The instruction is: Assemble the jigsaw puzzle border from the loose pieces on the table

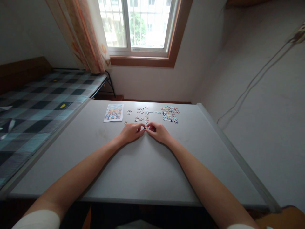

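My left hand (132, 131) and my right hand (158, 131) meet at the near end of a joined strip of jigsaw pieces (147, 117). Thumbs and forefingers of both hands pinch a small dark-and-yellow jigsaw piece (146, 128) between them. The strip runs away from me, then turns right along its far end, making a corner. Loose pieces (140, 119) lie left of the strip. To the right is a larger pile of mixed pieces (169, 113). Whether the pinched piece is locked into the strip is too small to tell.
A printed picture sheet (113, 113) lies on the grey-white table (133, 171), left of the pieces. Beyond the table's left edge is a bed with a checked cover (78, 83). A window and an orange curtain (82, 35) are behind. A cable (250, 84) hangs along the right wall.
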`<state>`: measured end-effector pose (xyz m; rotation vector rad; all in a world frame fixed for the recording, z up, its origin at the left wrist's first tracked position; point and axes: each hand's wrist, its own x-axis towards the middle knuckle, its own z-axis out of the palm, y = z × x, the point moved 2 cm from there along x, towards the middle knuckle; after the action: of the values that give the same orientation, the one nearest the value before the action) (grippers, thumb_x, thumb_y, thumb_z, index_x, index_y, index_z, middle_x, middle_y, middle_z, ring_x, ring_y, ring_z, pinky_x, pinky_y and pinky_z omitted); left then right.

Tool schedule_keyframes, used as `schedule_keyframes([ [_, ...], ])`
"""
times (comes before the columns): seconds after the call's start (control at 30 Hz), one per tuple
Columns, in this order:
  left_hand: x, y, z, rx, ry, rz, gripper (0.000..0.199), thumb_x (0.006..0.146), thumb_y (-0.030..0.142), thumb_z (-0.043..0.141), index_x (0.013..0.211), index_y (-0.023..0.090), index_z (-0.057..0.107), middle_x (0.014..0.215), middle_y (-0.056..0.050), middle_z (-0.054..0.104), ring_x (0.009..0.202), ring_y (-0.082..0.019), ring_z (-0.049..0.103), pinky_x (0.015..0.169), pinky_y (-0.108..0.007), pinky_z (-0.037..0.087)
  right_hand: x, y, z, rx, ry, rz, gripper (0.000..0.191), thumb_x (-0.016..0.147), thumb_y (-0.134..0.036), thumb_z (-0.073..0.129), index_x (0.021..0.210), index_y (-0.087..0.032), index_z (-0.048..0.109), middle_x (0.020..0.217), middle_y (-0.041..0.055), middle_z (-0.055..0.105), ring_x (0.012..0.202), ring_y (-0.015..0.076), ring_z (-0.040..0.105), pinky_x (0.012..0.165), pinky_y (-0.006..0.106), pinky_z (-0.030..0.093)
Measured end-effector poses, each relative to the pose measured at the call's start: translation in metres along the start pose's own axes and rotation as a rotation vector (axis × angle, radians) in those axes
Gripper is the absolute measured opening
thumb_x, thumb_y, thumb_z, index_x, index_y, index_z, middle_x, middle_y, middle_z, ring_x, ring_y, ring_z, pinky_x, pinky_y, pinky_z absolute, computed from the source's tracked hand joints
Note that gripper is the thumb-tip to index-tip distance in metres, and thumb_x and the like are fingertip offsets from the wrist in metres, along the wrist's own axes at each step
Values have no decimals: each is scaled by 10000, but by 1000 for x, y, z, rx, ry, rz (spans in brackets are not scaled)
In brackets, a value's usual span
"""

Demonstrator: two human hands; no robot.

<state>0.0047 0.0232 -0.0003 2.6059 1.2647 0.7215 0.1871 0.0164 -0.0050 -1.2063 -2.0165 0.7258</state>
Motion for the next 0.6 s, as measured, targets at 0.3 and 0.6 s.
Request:
schedule_keyframes([
  [0.3, 0, 1, 0, -6, -1, -2, 236, 861, 368, 525, 996, 230, 662, 635, 30, 613, 550, -101, 538, 568, -213, 375, 1, 0, 0, 7, -2, 0, 205, 797, -344, 588, 910, -181, 642, 633, -24, 575, 582, 105, 488, 578, 218, 373],
  [0.6, 0, 0, 0, 10, -6, -5, 250, 867, 383, 517, 1001, 230, 662, 640, 25, 621, 557, -106, 543, 567, -214, 370, 1, 1, 0, -5, -1, -7, 188, 802, -334, 585, 907, -186, 638, 643, -22, 582, 589, 107, 500, 579, 219, 372],
])
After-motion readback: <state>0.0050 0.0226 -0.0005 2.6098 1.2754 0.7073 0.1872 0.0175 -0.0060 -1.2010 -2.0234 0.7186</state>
